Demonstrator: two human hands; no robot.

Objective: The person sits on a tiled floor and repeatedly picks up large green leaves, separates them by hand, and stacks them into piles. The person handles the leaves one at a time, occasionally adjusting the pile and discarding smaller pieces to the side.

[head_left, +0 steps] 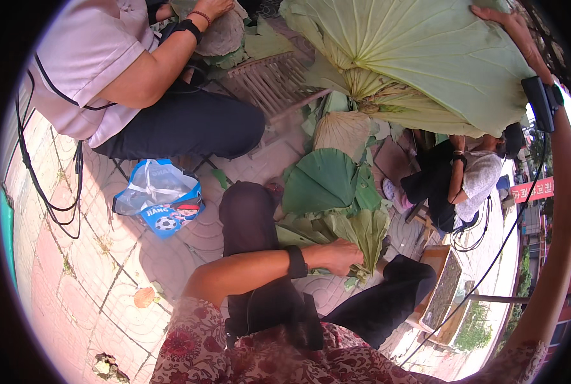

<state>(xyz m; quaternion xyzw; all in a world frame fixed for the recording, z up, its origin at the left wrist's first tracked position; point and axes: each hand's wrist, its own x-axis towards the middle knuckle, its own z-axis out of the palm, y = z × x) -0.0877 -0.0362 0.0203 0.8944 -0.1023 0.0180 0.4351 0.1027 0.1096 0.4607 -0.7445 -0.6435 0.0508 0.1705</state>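
Note:
My right arm is raised along the right side, and my right hand (493, 14) grips the edge of a large pale-green lotus leaf (426, 57) spread across the upper part of the view. The leaf's ribbed surface and gathered, yellowish middle show. Low between my knees, my left hand (340, 256) is closed on a bunch of folded lotus leaves (362, 237); its fingertips are partly hidden. Just beyond it lie a darker green lotus leaf (321, 181) and a brownish, dried-looking lotus leaf (342, 133).
At the left a seated co-worker (132, 70) handles leaves beside a slatted wooden rack (276, 83). Another person (474, 182) sits at the right. A blue-and-clear plastic bag (160, 198) stands on the paving. A wooden box (442, 288) is beyond my right knee; a black cable (484, 275) runs nearby.

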